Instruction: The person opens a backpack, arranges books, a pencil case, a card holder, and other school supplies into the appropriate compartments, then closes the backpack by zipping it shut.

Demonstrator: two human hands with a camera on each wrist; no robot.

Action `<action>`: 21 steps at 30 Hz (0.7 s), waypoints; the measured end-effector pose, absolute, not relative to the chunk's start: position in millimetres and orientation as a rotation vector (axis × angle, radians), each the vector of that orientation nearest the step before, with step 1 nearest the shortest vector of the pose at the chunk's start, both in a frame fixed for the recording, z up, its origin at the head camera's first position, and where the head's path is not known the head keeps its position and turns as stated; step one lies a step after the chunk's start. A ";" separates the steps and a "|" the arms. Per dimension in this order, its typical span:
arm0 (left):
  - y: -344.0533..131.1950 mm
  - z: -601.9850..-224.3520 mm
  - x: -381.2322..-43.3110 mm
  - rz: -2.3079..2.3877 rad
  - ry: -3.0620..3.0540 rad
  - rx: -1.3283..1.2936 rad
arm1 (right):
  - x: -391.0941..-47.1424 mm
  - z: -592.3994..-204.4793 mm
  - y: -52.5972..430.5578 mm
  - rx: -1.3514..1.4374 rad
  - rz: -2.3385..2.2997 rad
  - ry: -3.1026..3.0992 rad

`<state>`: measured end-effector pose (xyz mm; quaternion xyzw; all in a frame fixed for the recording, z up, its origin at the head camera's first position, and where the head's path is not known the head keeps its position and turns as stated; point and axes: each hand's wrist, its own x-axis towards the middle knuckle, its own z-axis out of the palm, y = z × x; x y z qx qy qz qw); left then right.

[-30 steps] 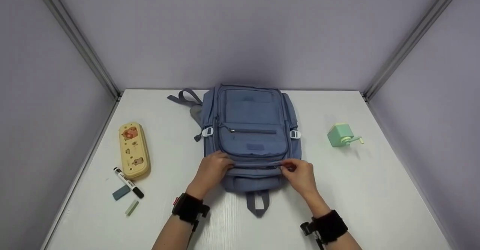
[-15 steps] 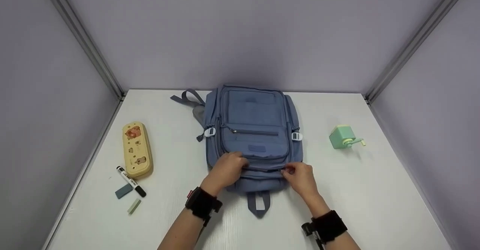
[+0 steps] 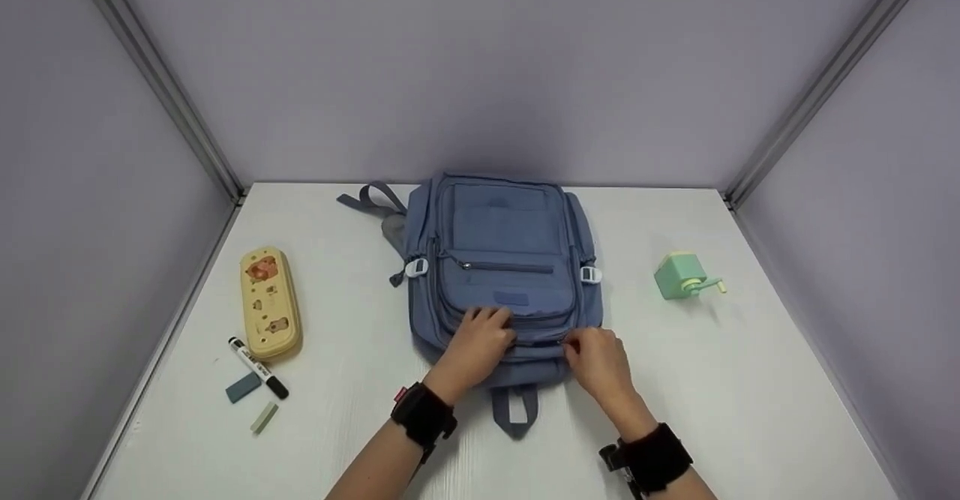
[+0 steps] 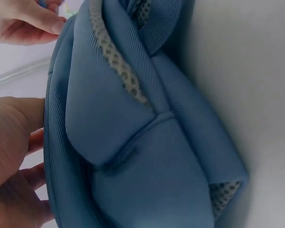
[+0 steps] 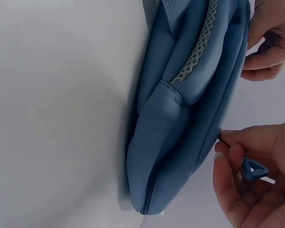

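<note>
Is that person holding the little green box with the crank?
No, the left hand and right hand are both on the blue backpack, while the green box sits apart, further right.

No word, brand or number can be read. Dark lettering runs along the white barrel of the marker (image 3: 257, 367) at the lower left of the head view, too small to make out. Just above, at the left of the frame, the yellow case (image 3: 270, 303) bears printed animal figures; whether small words stand among them cannot be told. A darker rectangular patch (image 3: 511, 299) sits low on the front of the blue backpack (image 3: 505, 280) at the centre, without legible marking. The red tag (image 3: 400, 394) on the black wristband (image 3: 424, 414), lower centre, is likewise unreadable.
</note>
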<state>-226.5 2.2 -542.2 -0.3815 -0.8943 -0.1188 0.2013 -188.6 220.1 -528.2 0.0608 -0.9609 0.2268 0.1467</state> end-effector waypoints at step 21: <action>-7.7 -550.0 -224.5 -0.650 -2.521 -1.149 | -226.8 -531.3 252.6 0.116 0.519 -2.818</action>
